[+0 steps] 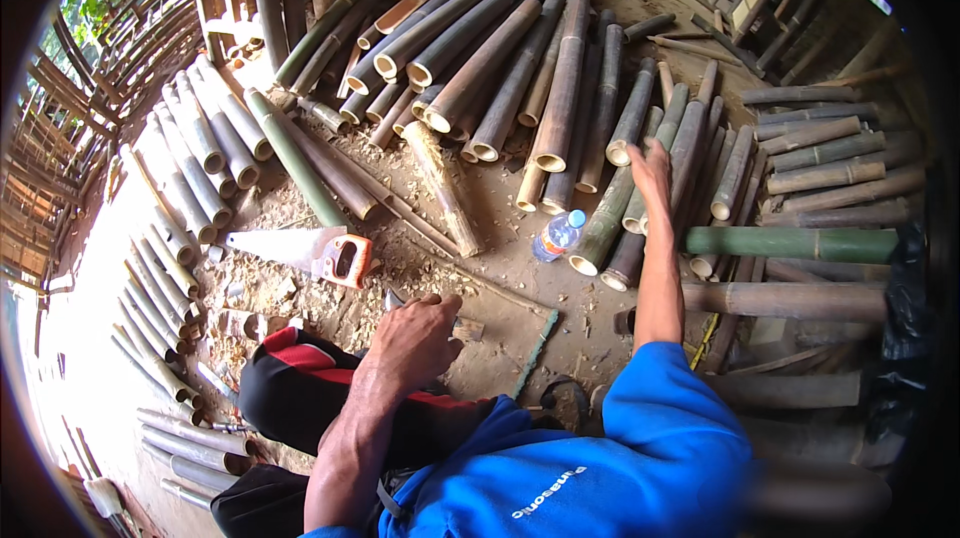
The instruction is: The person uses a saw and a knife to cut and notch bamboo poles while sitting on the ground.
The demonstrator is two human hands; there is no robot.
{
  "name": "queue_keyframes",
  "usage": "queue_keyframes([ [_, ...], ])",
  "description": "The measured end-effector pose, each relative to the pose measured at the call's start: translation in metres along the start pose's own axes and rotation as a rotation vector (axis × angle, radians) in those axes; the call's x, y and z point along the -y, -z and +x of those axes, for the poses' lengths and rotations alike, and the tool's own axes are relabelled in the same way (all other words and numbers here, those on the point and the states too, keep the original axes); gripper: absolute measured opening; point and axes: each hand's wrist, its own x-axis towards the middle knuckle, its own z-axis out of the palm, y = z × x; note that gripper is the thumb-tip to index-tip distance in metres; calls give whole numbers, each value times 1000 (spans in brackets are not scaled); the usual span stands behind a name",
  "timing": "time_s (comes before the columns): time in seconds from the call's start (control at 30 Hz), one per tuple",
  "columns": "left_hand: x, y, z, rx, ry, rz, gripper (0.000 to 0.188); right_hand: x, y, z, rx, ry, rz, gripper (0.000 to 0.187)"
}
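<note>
Closest to us, we are seeing our blue long-sleeved shirt filling the lower edge, with a red and black cloth bag lying just left of it on the ground. Our left hand is resting curled over a small grey tool on the dirt floor; we cannot tell how tightly the fingers are closing on it. Our right hand is reaching far forward, fingers spread flat on a green bamboo pole at the near end of the pile, touching it without gripping.

We are finding open room only in the bare patch of floor between the two arms, where a clear plastic water bottle with a blue cap is lying just beside the pole ends. A hand saw with an orange handle is lying on wood shavings to the left, well apart from both hands. Short pale cut bamboo lengths are hemming the left edge, long brown bamboo poles are crowding the far side, and stacked dark poles are closing off the right. A bamboo fence is bounding the work area on the far left.
</note>
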Motion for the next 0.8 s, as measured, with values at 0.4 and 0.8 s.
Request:
queue_keyframes([
  [0.4,-14,12,-45,-120,-136,-21,58,185,-285,-5,209,-459,553,76],
  [0.8,49,42,-63,-205,164,-106,61,279,-247,-54,883,-687,1881,58],
])
